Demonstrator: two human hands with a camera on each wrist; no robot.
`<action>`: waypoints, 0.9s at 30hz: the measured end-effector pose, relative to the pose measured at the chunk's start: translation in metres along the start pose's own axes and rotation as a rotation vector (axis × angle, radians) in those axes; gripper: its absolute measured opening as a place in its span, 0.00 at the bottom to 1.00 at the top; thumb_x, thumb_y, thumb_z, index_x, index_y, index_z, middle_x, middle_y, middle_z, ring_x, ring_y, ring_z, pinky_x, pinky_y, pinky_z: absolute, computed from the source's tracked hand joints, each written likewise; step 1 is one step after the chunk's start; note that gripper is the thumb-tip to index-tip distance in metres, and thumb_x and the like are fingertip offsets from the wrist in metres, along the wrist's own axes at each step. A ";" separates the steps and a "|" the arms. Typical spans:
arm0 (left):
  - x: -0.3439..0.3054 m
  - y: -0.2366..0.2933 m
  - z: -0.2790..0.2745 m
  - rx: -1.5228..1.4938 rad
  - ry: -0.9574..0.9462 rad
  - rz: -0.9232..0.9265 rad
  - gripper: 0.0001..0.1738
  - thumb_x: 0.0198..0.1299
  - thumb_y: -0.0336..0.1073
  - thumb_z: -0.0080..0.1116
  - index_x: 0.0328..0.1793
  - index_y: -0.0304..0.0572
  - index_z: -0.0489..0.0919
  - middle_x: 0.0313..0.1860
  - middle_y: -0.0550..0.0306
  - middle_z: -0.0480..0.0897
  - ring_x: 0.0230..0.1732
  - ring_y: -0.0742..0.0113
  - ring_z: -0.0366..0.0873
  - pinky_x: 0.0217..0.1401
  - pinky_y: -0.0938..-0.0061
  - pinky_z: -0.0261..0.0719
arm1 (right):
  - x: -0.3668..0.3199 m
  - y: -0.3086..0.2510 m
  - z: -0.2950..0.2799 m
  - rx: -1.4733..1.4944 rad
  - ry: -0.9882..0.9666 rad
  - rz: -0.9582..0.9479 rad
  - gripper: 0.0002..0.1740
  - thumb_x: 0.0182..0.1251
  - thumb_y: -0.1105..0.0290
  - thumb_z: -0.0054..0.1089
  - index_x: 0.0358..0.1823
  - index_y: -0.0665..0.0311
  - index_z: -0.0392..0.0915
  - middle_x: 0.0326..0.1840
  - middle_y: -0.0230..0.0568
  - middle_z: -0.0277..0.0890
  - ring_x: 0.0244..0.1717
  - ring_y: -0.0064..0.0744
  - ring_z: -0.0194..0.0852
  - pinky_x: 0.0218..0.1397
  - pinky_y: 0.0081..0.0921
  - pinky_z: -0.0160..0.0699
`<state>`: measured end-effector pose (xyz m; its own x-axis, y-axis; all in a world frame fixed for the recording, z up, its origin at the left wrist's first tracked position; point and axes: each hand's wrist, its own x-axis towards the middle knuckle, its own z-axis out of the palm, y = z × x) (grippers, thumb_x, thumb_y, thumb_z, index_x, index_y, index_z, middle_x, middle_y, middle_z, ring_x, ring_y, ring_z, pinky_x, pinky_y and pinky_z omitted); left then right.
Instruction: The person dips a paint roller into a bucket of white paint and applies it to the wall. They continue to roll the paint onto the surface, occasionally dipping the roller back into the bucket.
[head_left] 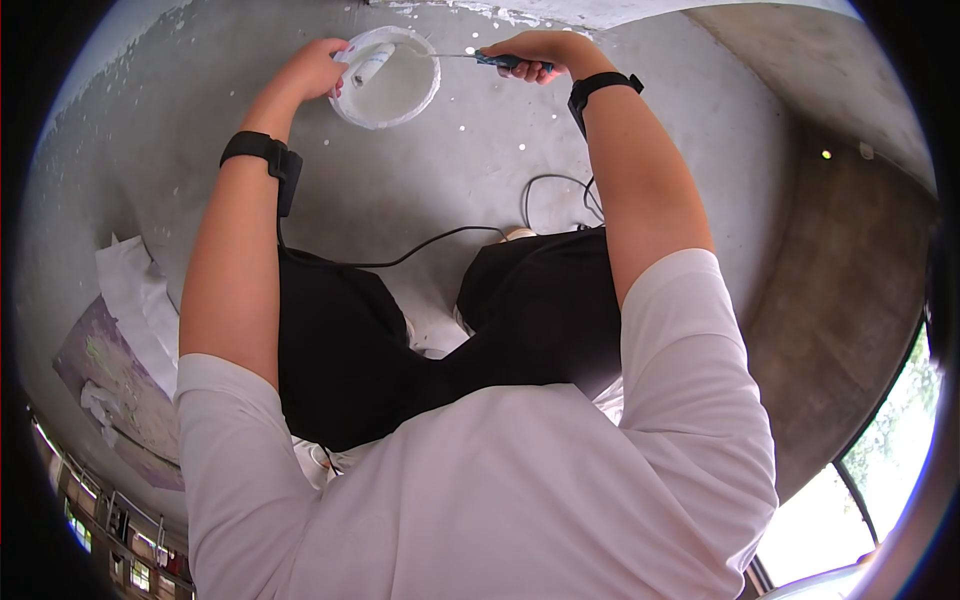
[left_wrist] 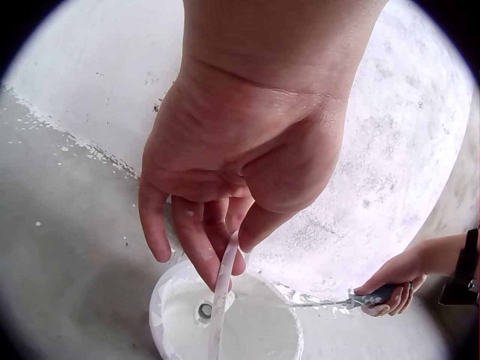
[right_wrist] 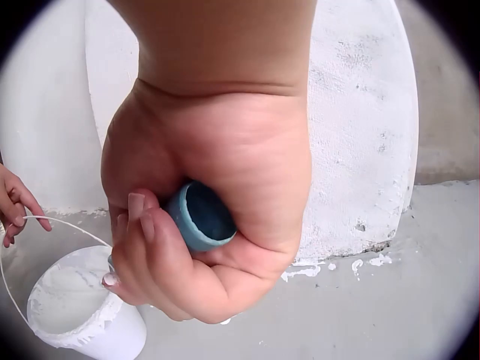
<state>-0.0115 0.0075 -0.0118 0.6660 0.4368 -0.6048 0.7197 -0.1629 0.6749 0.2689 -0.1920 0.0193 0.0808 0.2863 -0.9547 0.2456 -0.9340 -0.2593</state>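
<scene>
grey floor [head_left: 450,180] with scattered white flecks [head_left: 522,147], white bucket [right_wrist: 124,332], purplish sheet [head_left: 125,362], white sheet [head_left: 143,305]

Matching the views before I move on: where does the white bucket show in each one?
Head: white bucket near the top, left of centre.
Left wrist: white bucket at bottom middle, cut by the lower edge.
Right wrist: white bucket at lower left.
Shared landmark: the blue handle gripped by the right hand.

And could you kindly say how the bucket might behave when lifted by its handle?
The bucket would probably swing from its thin, looped handle. It could feel heavy if what looks like white paint inside runs deep. Its smeared rim might be slippery.
</scene>
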 end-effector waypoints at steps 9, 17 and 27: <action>0.001 0.000 -0.003 0.086 -0.021 0.020 0.26 0.64 0.30 0.52 0.70 0.39 0.74 0.34 0.55 0.85 0.33 0.66 0.82 0.41 0.69 0.82 | 0.004 0.003 -0.003 -0.006 -0.008 0.002 0.28 0.68 0.40 0.59 0.23 0.57 0.72 0.16 0.19 0.58 0.14 0.08 0.46 0.16 0.10 0.39; 0.001 0.000 -0.002 0.052 -0.026 0.016 0.26 0.64 0.30 0.52 0.71 0.39 0.73 0.33 0.55 0.84 0.33 0.66 0.82 0.41 0.69 0.82 | 0.008 0.002 -0.003 -0.014 -0.009 0.005 0.29 0.68 0.40 0.59 0.22 0.57 0.72 0.15 0.18 0.57 0.14 0.08 0.46 0.16 0.10 0.38; -0.002 0.004 -0.004 0.064 -0.033 0.019 0.27 0.64 0.29 0.51 0.71 0.39 0.73 0.31 0.56 0.83 0.32 0.67 0.81 0.41 0.69 0.82 | 0.003 -0.008 0.003 -0.051 0.013 -0.018 0.29 0.65 0.41 0.60 0.20 0.58 0.73 0.14 0.19 0.58 0.12 0.07 0.46 0.13 0.09 0.38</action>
<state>-0.0109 0.0092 -0.0068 0.6847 0.4036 -0.6068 0.7175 -0.2277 0.6583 0.2645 -0.1844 0.0179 0.0882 0.3056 -0.9481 0.2955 -0.9169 -0.2681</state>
